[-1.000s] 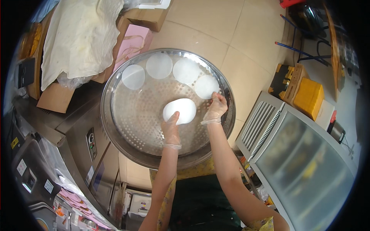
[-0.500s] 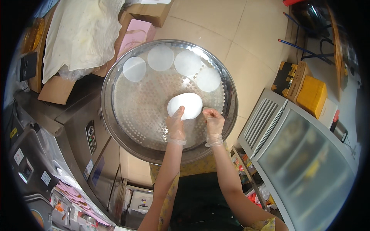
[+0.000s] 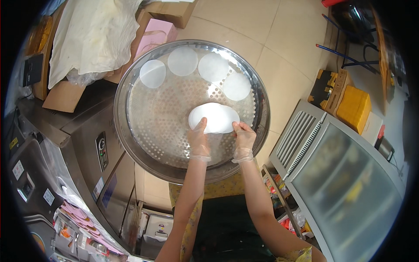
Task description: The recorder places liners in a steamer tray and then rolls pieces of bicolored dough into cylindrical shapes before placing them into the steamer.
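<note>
Looking steeply down on the tray (image 3: 166,120) from head height

The wide fisheye up there, head-worn, is close enough that the tray fills mid-frame; forearms (image 3: 190,185) enter at the lower edge, floor (image 3: 244,26) lies beyond, and the cabinet (image 3: 345,170) bends toward the right rim.

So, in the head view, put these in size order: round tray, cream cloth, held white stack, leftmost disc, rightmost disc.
1. Round tray
2. Cream cloth
3. Held white stack
4. Leftmost disc and rightmost disc: smallest, too alike to rank
</note>
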`<state>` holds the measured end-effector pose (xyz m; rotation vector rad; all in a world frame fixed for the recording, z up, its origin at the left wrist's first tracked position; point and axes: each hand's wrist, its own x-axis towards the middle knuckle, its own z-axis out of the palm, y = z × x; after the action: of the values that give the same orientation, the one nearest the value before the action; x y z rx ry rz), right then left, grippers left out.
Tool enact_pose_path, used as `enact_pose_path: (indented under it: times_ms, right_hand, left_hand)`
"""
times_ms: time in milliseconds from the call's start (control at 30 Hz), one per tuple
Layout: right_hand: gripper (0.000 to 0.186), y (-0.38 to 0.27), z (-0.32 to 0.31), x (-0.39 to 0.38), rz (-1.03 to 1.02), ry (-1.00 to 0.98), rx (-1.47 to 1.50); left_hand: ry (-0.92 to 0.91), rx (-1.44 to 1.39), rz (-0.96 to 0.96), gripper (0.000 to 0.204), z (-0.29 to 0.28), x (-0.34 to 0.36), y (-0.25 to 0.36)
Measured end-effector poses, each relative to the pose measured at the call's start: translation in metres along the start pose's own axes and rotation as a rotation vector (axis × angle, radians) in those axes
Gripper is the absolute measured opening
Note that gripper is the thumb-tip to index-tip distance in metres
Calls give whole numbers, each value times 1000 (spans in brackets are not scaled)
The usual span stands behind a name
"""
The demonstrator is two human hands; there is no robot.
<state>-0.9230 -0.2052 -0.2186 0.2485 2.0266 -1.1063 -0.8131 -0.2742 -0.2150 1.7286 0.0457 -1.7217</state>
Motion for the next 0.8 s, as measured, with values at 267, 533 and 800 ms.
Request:
enact_pose_path:
  times_ms: [267, 533, 800]
  right_hand:
    - [8, 19, -11, 24, 91, 226, 214]
    - [10, 19, 0, 32, 120, 378, 231]
    - [10, 22, -3, 35, 119, 374, 246]
  left_hand:
    - [77, 67, -24, 49, -10, 3, 7]
    - [26, 85, -16, 51, -24, -2, -6]
    - [20, 104, -13, 43, -25, -12, -12]
